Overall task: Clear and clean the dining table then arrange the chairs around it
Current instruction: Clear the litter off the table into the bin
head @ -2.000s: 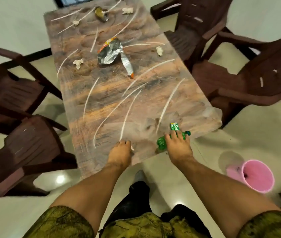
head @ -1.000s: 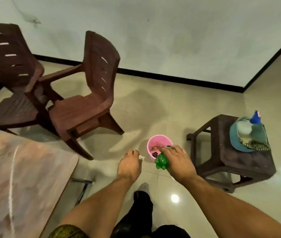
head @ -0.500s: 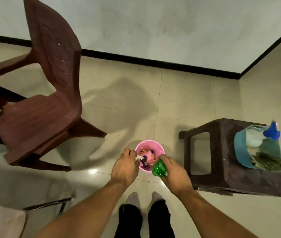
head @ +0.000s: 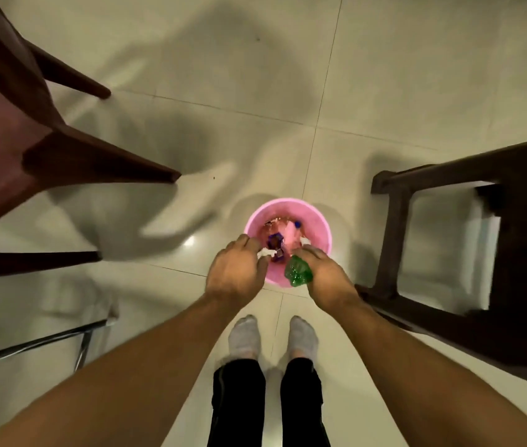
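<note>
- Green bottle (head: 297,270), crumpled plastic, is gripped in the right hand (head: 325,275). Its fingers are curled round the bottle, which sticks out on the hand's inner side.
- Left hand (head: 234,271) is knuckles up with fingers curled, pinching a white scrap (head: 267,252) at the fingertips.
- Hands are side by side, close but apart, with the scrap and bottle in the gap between them.
- Pink bin (head: 318,217) stands on the floor (head: 255,91), under and just ahead of both hands. Scrap and bottle hang over its near rim.
- Inside the bin, just ahead of the fingertips, is a purple wrapper (head: 275,241). Other litter there is too blurred to name.
- Brown chair (head: 7,140) is left of the left hand, well apart.
- Dark stool (head: 517,227) is just right of the right hand and forearm.
- Socked feet (head: 244,330) are behind the hands, between the forearms.
- Metal bar (head: 39,341) is behind and left of the left hand, blurred.
</note>
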